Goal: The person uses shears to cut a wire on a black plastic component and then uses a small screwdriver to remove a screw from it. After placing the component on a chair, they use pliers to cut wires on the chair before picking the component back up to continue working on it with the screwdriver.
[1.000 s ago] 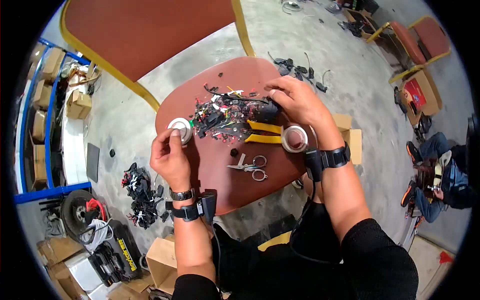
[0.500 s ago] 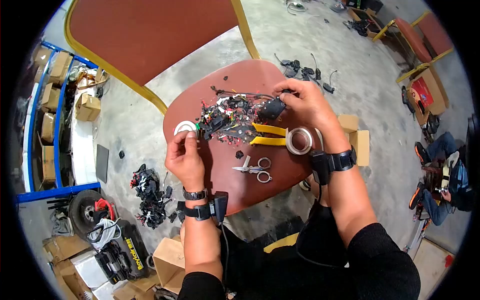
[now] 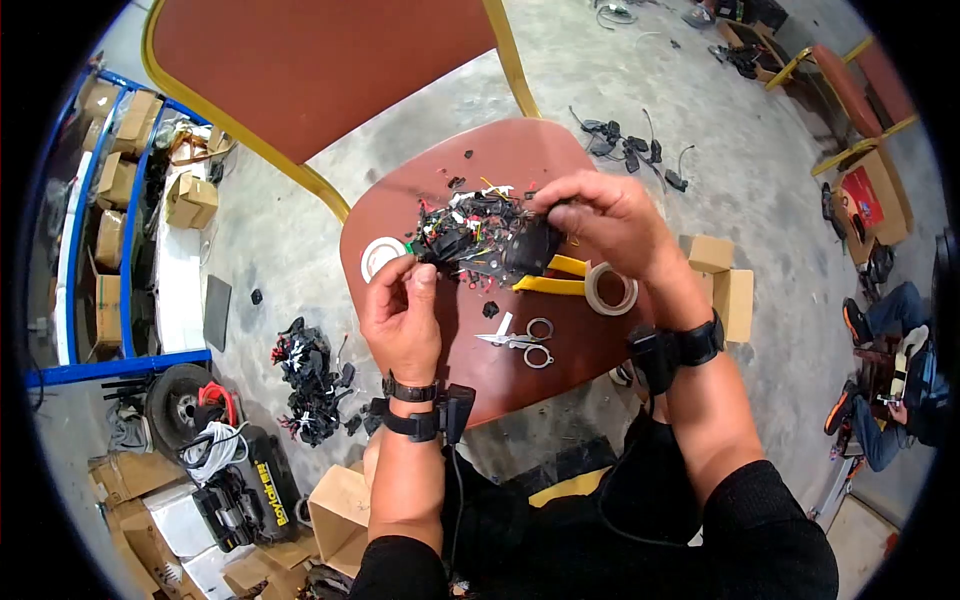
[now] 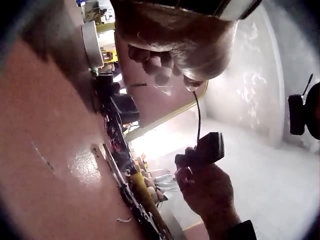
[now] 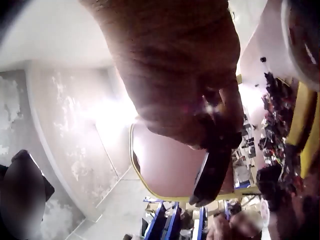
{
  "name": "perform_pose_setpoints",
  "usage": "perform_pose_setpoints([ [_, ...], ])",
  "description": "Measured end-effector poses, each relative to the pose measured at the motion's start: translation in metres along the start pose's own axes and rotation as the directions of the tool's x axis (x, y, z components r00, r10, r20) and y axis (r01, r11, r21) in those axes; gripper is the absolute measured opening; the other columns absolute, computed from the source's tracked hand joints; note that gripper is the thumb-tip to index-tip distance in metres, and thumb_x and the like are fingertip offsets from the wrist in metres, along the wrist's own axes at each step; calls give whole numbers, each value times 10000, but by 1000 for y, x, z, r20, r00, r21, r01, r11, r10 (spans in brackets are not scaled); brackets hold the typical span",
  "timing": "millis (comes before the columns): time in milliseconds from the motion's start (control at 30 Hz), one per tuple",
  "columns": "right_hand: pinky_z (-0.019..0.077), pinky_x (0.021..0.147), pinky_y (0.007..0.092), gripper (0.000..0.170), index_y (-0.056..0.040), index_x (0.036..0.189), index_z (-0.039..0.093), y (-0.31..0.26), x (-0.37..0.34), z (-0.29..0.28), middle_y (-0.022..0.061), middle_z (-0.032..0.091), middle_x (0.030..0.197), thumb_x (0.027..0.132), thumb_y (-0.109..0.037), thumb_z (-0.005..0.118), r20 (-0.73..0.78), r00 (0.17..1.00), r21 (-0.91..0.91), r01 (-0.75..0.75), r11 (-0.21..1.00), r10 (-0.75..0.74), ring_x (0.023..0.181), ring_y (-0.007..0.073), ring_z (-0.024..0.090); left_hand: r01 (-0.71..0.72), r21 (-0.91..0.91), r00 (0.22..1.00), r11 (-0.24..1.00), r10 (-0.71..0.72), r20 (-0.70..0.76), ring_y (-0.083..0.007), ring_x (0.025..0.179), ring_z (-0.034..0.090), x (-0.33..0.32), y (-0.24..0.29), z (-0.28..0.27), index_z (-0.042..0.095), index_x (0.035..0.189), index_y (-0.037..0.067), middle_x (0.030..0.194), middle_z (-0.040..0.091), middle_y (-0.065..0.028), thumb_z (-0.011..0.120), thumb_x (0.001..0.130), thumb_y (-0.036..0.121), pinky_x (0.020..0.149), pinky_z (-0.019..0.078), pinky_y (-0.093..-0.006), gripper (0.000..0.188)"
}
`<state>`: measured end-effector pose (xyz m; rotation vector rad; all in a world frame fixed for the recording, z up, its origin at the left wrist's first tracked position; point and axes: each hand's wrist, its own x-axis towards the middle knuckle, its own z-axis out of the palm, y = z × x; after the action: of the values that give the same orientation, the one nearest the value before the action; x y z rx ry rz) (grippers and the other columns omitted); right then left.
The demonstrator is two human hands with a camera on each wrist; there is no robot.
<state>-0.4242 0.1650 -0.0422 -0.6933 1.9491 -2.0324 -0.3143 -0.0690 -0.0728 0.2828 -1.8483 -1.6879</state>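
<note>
Over the red chair seat [image 3: 470,375], the right hand [image 3: 620,225] and left hand [image 3: 402,318] have fingers closed: the right round a black housing [image 4: 212,146], probably light, stiff, best gripped by its body; the left, through glare, seemingly on its thin cable [image 4: 199,116], likely flexible.

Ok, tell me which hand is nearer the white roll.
Left. The left hand, pinching a cable, is close beside the white roll; the right hand, holding a black part, is farther off, across the pile.
</note>
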Motion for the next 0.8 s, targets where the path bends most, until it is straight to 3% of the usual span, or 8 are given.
perform_pose_setpoints([
  [100,534,791,255,151,6,1037,703,-2,-2,11,33,696,947,895,32,658,43,999,-26,18,999,-17,874,106,644,-16,37,998,999,14,67,-77,812,594,2,3,2,625,1211,-32,918,672,-25,712,932,57,741,485,-218,305],
  [267,538,775,287,141,-6,1010,709,4,-4,20,81,719,911,870,-6,689,95,995,-121,-1,993,12,856,142,680,175,-145,974,974,-150,172,-87,714,581,5,5,-2,624,1212,-37,946,701,-66,665,982,153,635,462,-212,302],
  [433,539,771,309,189,-36,1044,708,7,-6,33,110,728,914,859,-72,713,232,972,-223,92,971,-38,852,188,703,346,-277,922,896,-271,276,-144,691,635,6,4,-11,640,1117,-26,977,719,-155,609,1016,235,576,484,-237,282],
  [533,542,764,308,193,-36,1043,708,5,-7,40,107,729,907,851,-60,714,278,960,-89,-2,996,27,831,181,703,434,-419,887,798,-296,354,-190,680,674,7,-6,-20,640,1046,-16,942,715,-196,591,1019,234,575,521,-263,256],
  [567,548,749,312,197,-12,1041,703,7,-7,40,127,730,908,848,-50,716,263,959,-20,-100,995,101,811,196,707,469,-455,873,757,-320,368,-203,671,682,7,-7,-24,638,1027,-13,927,714,-206,590,1018,224,575,532,-273,243],
  [667,559,738,345,171,18,1002,694,10,7,22,159,731,921,846,-52,704,48,998,-406,61,912,-45,806,268,715,518,-513,852,684,-359,381,-222,603,680,9,-11,-32,637,1008,-21,858,706,-210,579,1019,227,544,542,-292,255],
  [700,538,741,414,118,-17,943,701,34,13,12,165,716,894,840,-45,651,36,958,-554,257,792,-286,813,331,684,529,-493,844,690,-370,388,-217,588,674,10,-12,-36,639,1024,-27,830,701,-205,577,1019,229,526,533,-287,263],
  [800,503,779,440,188,-44,1026,704,46,21,0,168,672,919,845,-63,656,104,933,-813,278,511,-343,858,357,630,619,-417,775,666,-429,465,-194,544,653,15,-13,-43,639,1093,-42,765,688,-187,581,1014,217,482,506,-264,277],
])
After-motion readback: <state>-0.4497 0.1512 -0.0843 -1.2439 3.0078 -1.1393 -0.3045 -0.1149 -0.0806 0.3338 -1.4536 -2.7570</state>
